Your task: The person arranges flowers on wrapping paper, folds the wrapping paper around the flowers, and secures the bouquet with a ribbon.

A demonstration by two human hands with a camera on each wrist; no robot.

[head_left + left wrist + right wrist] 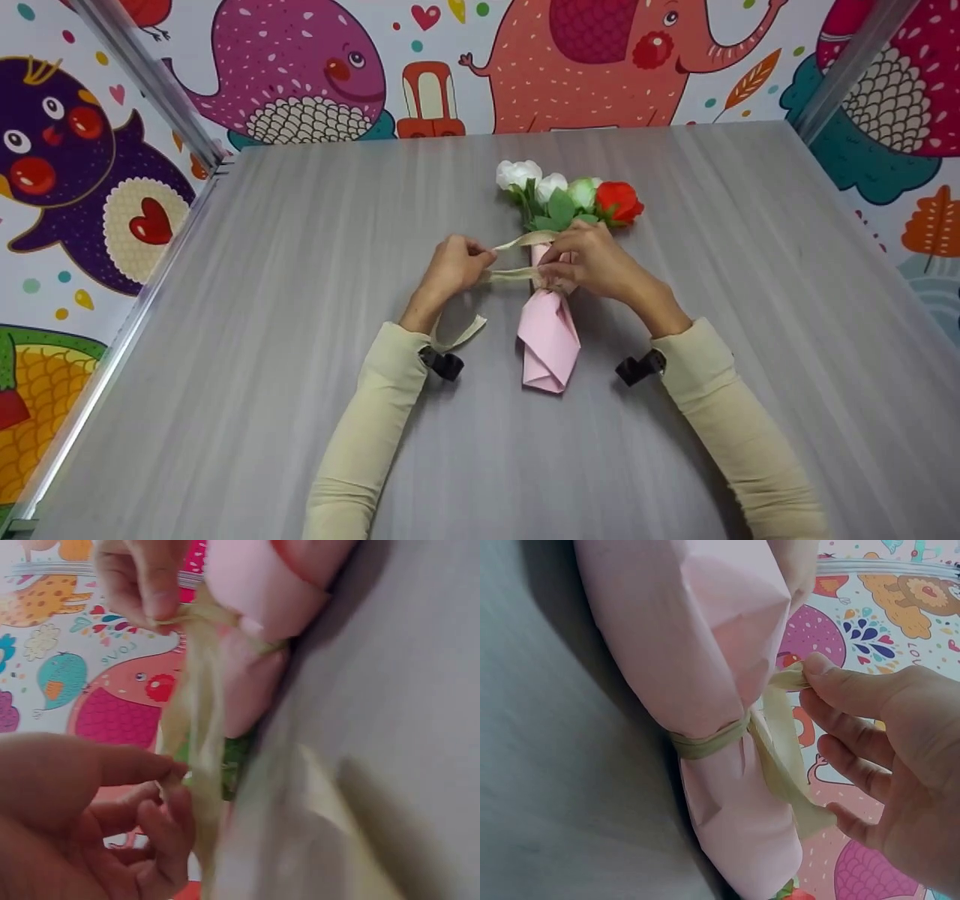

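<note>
A bouquet in pink wrapping paper (pixel 550 341) lies on the table, its white flowers (pixel 519 174) and red flower (pixel 619 202) pointing away from me. A pale green ribbon (pixel 709 742) is tied round the narrow waist of the paper. Left of the bouquet, my left hand (pixel 451 268) pinches a length of ribbon between thumb and forefinger. Over the wrap, my right hand (pixel 592 259) pinches ribbon close to the knot; in the right wrist view its thumb and forefinger hold a strand. One loose ribbon end (pixel 469 330) hangs below my left hand.
The grey wood-grain table (pixel 262 360) stretches out around the bouquet. Behind it stands a wall with cartoon animals (pixel 585 67), and metal posts (pixel 150 82) rise at the far corners. Small black cameras (pixel 444 364) sit on both wrists.
</note>
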